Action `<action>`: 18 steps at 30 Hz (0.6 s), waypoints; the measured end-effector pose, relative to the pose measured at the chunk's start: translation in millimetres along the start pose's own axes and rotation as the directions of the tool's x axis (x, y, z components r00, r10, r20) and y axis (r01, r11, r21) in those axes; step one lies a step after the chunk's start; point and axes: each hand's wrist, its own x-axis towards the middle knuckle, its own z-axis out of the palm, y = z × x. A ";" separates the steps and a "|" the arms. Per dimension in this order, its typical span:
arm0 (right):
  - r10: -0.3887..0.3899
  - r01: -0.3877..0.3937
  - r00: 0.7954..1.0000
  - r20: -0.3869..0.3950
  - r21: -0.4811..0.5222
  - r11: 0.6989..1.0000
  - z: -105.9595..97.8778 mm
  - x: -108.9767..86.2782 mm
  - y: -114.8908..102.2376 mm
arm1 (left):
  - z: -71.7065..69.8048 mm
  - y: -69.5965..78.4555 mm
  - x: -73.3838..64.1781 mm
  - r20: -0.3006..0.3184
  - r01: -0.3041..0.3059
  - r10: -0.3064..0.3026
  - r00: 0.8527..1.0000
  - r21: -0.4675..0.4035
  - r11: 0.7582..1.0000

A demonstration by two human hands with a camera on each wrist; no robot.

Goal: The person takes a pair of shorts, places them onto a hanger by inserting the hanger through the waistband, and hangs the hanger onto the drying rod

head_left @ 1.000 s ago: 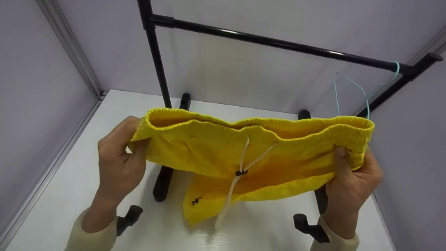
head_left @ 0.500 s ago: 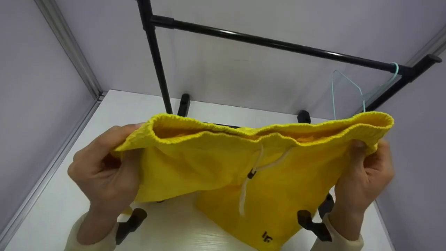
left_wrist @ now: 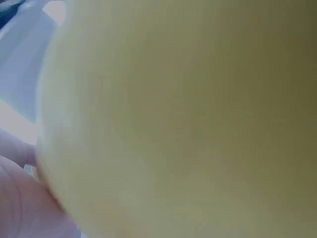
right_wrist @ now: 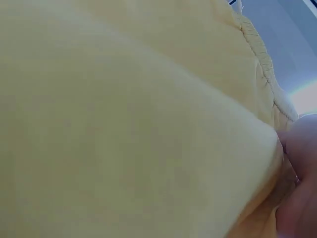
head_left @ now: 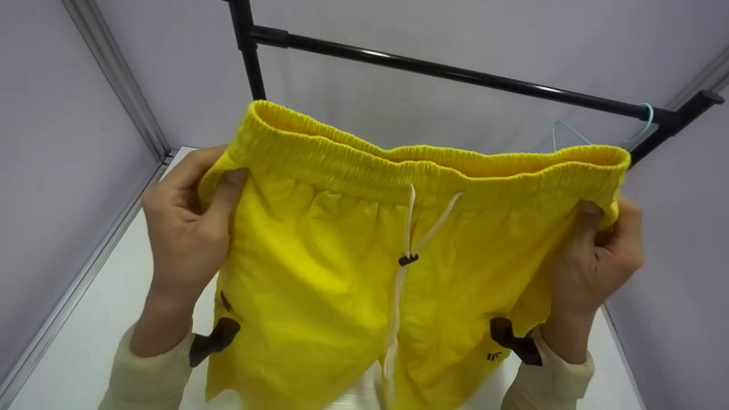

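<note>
Yellow cloth: fills most of view, broad fold near lens, blurry
Gathered edge: upper right, puckered, runs down toward the hand
Right grip: cropped at right border, touching cloth at fold's tip
Bright patch: just above hand, bluish-grey surroundings

No text can be read for certain. A small dark mark on the shorts, lower right in the head view, resembles letters but is too small to make out.
</note>
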 end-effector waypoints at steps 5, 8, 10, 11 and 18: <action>-0.013 0.022 0.990 0.144 -0.062 0.998 -8.1 -3.8 17.0 | 1.5 -17.0 1.5 0.099 -0.140 0.118 0.988 0.269 0.953; -0.049 0.071 0.956 0.288 -0.066 0.995 -16.8 -7.8 27.4 | -5.1 -31.4 -2.5 0.207 -0.165 0.096 0.974 0.346 0.924; -0.078 0.113 0.906 0.415 -0.061 0.992 -24.2 -12.2 36.0 | -8.2 -44.5 -9.2 0.265 -0.162 0.059 0.962 0.385 0.909; -0.087 0.138 0.873 0.481 -0.070 0.988 -28.0 -15.1 40.5 | -9.3 -51.9 -13.9 0.291 -0.154 0.033 0.956 0.405 0.901; 0.052 0.132 0.643 0.764 -0.177 0.975 -42.3 -60.2 77.3 | -14.4 -104.8 -53.9 0.392 -0.040 -0.178 0.902 0.488 0.872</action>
